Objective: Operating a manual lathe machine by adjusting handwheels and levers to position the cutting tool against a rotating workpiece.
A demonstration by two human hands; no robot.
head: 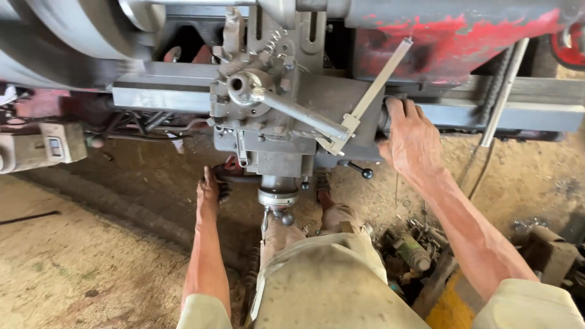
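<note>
The lathe carriage sits on the grey bed ways, directly ahead of the person. The left hand reaches low to the apron handwheel; its fingers curl over the rim, though the camera angle hides whether the grip is closed tight. The right hand rests spread and unclenched on a dark round part at the right edge of the carriage, holding nothing, seemingly for bracing. Atop the carriage stands the tool post, its clamp lever angled to the right. A vernier caliper lies propped on the lever's end, within easy reach. Behind it, the red-painted tailstock body spans the bed. Scrap parts lie on the dirt floor.
</note>
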